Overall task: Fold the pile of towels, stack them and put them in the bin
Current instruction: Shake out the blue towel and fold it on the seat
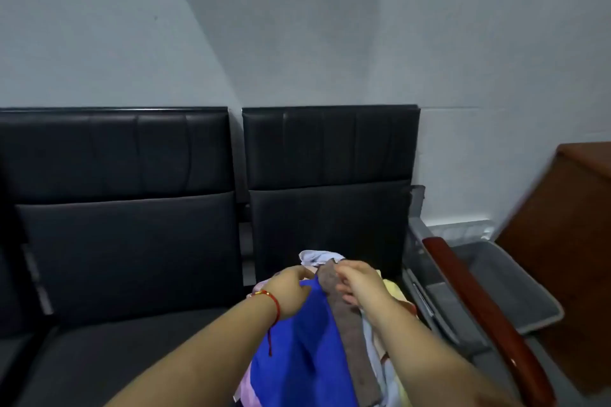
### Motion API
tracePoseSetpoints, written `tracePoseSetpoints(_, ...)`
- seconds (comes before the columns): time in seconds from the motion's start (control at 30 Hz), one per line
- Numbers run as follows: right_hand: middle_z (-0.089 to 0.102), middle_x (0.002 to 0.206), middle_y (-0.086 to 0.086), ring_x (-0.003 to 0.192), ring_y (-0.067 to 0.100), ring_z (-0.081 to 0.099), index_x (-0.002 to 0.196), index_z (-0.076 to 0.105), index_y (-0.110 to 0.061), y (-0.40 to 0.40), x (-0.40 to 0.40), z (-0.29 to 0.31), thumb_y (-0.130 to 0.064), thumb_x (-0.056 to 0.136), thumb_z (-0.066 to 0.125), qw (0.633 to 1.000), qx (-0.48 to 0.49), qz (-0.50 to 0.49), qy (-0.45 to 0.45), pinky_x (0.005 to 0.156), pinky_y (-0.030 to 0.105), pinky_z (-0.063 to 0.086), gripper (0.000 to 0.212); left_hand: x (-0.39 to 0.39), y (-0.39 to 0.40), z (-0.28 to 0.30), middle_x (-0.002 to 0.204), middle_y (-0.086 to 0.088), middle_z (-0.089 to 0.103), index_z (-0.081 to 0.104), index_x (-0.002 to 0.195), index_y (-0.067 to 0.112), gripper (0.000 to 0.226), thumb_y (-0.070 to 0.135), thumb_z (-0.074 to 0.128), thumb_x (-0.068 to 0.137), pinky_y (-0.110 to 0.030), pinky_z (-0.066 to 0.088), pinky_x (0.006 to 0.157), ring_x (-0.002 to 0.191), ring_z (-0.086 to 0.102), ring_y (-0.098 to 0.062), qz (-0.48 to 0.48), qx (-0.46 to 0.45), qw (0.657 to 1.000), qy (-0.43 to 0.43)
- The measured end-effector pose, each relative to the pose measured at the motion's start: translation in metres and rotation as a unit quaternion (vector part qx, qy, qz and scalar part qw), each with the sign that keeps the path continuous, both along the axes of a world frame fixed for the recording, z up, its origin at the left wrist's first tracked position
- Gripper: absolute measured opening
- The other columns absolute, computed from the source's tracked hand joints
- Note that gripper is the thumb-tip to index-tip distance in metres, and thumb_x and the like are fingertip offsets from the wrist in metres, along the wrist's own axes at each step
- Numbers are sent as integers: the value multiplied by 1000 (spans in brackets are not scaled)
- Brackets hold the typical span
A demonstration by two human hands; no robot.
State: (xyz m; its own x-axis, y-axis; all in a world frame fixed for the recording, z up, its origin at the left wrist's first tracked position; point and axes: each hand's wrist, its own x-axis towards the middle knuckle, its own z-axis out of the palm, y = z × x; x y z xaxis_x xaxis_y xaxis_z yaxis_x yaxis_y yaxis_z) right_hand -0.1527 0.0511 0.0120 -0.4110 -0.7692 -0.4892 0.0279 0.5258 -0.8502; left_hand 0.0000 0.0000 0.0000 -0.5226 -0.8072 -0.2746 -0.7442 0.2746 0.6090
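Blue towel point(304, 350): left hand point(291, 291) pinches its edge; right hand point(358, 281) pinches brown towel point(350, 324).

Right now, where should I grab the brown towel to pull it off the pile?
Probably the far end of the brown towel, coming from above. It lies as a long strip on the pile, beside the blue towel, and the right hand is already there.

Dim, soft-focus frame — edges bent by wide-angle distortion.

No readable text, labels, brands, numbers or signs anywhere in view.
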Motion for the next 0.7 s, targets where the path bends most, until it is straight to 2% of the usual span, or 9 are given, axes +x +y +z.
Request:
tracePoseSetpoints(0.07,57,83,2,64,12,53,107,63,-14,-2,11,-30,-20,86,60,998,-3,41,52,56,23,42,22,2,-9,-28,142,14,44,53,128,32,36,26,46,93,-31,49,93,110,59,-13,-12,-5,1000,-16)
tracePoseSetpoints(0.13,59,90,2,75,14,56,104,61,-12,-2,16,-58,-19,83,64,992,17,80,100,64,24,44,22,-1,-15,-49,144,6,44,51,133,25,37,21,46,96,-24,41,100,121,52,-14,-35,-15,999,-20)
tracePoseSetpoints(0.23,62,103,4,94,16,58,117,54,-13,-1,16,-96,-15,80,69,982,43,110,146,76,24,45,40,-9,-17,-82,134,3,53,48,136,25,40,17,45,96,-16,34,96,122,50,-13,-76,-49,996,-10)
tracePoseSetpoints(0.3,62,109,1,101,16,58,121,55,-14,-1,15,-111,-16,77,71,966,43,154,203,84,24,46,47,-13,-15,-107,129,-1,56,43,139,27,49,13,48,92,-18,36,94,119,52,-16,-119,-45,992,-7)
tracePoseSetpoints(0.4,60,105,-4,103,13,57,121,57,-17,3,6,-132,-21,75,75,929,52,215,296,88,23,45,49,-23,-17,-138,130,-5,50,29,145,33,66,16,55,87,-26,37,96,118,49,-20,-193,-90,976,-47)
tracePoseSetpoints(0.47,57,109,-4,108,14,55,121,55,-17,3,-2,-153,-23,73,78,922,28,201,330,92,23,44,54,-29,-18,-157,132,-5,48,28,145,33,67,24,57,85,-28,38,98,119,48,-21,-200,-119,972,-44)
tracePoseSetpoints(0.57,56,119,-3,111,13,54,121,53,-18,9,-7,-184,-23,70,79,920,-32,149,361,97,25,44,58,-37,-15,-173,132,-5,51,37,139,25,62,33,61,83,-29,39,99,120,49,-20,-191,-170,966,-35)
tracePoseSetpoints(0.63,58,111,-4,104,13,56,114,56,-20,15,-5,-194,-23,71,77,911,-70,117,389,92,27,46,48,-38,-9,-176,126,-6,53,45,127,19,51,34,63,81,-29,41,94,114,51,-21,-174,-211,961,-35)
tracePoseSetpoints(0.7,61,94,-8,91,14,59,96,58,-21,25,2,-193,-24,72,75,895,-100,97,424,84,31,50,30,-33,0,-171,119,-7,55,47,114,14,39,32,62,82,-28,40,83,108,52,-23,-147,-246,957,-43)
